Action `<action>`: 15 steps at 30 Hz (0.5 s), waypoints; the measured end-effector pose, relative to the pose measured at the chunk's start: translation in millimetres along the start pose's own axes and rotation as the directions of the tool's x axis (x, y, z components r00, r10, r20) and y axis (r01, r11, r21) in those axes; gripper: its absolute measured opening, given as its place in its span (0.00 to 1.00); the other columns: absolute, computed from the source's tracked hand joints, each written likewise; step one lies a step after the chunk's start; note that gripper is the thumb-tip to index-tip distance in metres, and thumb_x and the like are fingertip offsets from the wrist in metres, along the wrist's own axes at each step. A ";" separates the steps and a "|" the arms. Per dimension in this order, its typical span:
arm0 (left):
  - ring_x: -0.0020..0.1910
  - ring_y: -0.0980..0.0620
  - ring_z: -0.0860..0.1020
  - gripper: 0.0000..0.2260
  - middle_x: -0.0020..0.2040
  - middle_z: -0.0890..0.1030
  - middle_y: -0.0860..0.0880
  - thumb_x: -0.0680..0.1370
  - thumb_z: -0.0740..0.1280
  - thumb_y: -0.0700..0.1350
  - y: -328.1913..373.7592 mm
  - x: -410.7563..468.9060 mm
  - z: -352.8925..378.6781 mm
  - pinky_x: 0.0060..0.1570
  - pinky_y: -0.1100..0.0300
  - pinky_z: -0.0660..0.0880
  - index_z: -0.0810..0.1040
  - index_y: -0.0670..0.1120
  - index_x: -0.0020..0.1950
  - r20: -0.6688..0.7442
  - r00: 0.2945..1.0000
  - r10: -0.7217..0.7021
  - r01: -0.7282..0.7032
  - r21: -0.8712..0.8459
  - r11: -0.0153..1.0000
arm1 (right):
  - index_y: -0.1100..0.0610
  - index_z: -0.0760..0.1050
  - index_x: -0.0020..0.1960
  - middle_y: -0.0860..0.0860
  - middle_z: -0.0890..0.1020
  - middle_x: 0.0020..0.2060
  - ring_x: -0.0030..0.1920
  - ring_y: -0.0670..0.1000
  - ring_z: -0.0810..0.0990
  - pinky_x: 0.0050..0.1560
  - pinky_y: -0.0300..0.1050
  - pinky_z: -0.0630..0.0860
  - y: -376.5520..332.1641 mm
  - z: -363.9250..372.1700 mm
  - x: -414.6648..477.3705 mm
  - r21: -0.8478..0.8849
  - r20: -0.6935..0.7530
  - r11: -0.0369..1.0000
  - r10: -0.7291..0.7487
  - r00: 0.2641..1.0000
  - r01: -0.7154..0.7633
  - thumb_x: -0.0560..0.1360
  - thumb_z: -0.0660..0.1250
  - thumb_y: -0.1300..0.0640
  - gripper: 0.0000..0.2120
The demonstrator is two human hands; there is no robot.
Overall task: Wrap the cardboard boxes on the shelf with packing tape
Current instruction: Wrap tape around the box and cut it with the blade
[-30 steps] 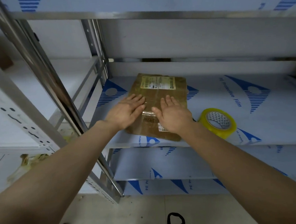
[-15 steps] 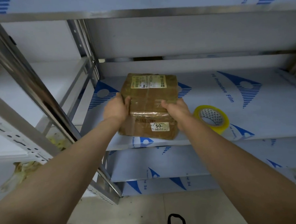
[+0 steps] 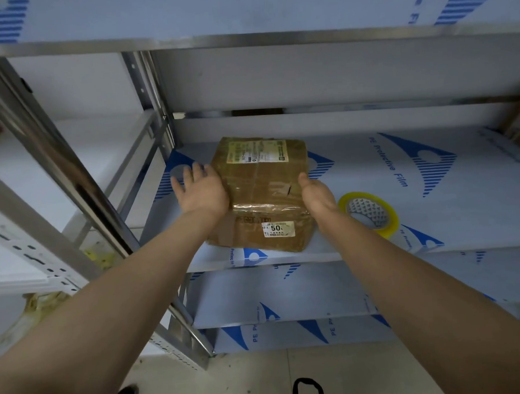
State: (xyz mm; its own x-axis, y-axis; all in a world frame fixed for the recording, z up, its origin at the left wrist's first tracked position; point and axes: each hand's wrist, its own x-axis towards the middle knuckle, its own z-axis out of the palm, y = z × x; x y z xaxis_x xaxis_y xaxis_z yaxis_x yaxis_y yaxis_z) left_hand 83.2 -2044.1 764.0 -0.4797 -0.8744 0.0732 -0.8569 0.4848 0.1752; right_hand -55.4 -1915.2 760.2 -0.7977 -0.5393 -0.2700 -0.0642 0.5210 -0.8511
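While the cardboard box (image 3: 261,181) sits on the shelf (image 3: 371,221), left hand (image 3: 203,193) and right hand (image 3: 317,195) flank it, uncurled, gripping nothing.

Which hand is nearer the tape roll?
Right. The right hand is between the box and the tape roll; the left hand is beyond the box's other side.

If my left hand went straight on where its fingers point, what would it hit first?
Likely the rear corner post; the left hand points past the cardboard box on its left, over the shelf. Depth is unclear.
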 end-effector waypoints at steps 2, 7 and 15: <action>0.77 0.46 0.52 0.22 0.77 0.57 0.44 0.83 0.52 0.48 10.1 -6.7 -8.1 0.74 0.47 0.41 0.57 0.44 0.77 -0.117 0.981 0.156 -0.157 0.001 0.988 | 0.60 0.72 0.64 0.58 0.76 0.63 0.63 0.58 0.73 0.64 0.51 0.68 7.6 -15.6 3.3 0.000 -0.070 0.998 -0.062 0.996 0.063 0.82 0.51 0.49 0.21; 0.77 0.52 0.49 0.33 0.78 0.52 0.49 0.79 0.53 0.63 54.2 -36.8 -15.6 0.73 0.57 0.43 0.53 0.47 0.78 0.119 0.762 0.637 -0.623 -0.135 0.771 | 0.58 0.69 0.69 0.56 0.73 0.66 0.67 0.57 0.70 0.67 0.50 0.66 49.7 -57.7 3.8 -0.194 -0.229 0.960 -0.243 0.943 0.200 0.75 0.62 0.57 0.22; 0.77 0.51 0.46 0.35 0.79 0.45 0.47 0.80 0.59 0.57 81.0 -41.4 -0.5 0.73 0.61 0.43 0.45 0.44 0.79 0.224 0.723 0.654 -0.667 -0.021 0.745 | 0.57 0.63 0.72 0.57 0.66 0.70 0.70 0.58 0.63 0.72 0.50 0.59 97.0 -77.2 12.6 -0.821 0.069 0.549 -0.175 0.982 0.155 0.69 0.70 0.46 0.36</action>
State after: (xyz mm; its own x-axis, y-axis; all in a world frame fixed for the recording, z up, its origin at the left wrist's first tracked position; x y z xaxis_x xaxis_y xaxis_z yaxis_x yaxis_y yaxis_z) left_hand 33.7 -1968.6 775.7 -0.9492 -0.3101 -0.0528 -0.3141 0.9438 0.1027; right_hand -118.0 -1820.4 709.0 -0.7309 -0.6665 -0.1467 -0.6518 0.7455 -0.1391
